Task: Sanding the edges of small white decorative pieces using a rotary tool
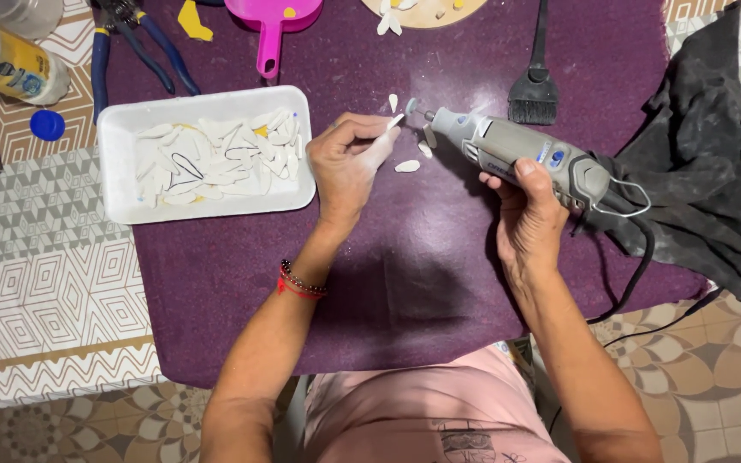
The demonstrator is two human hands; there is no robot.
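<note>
My left hand (pixel 346 161) pinches a small white petal-shaped piece (pixel 395 121) between thumb and fingers, its tip held up to the spinning bit (pixel 412 106) of a grey corded rotary tool (pixel 525 155). My right hand (pixel 528 209) grips the body of that tool from below, thumb on top. Three more white petal pieces lie on the purple cloth (pixel 405 257) close by, one of them (pixel 406 165) just under the tool's nose. A white foam tray (pixel 122 150) full of white cut shapes sits left of my left hand.
A black brush (pixel 533 90) and a dark grey rag (pixel 713 171) lie to the right, the tool's cord (pixel 636 274) trailing off the table. At the back are a pink scoop (pixel 269 26), blue-handled pliers (pixel 130 51), a yellow-labelled bottle (pixel 15 64) and a blue cap (pixel 46 125).
</note>
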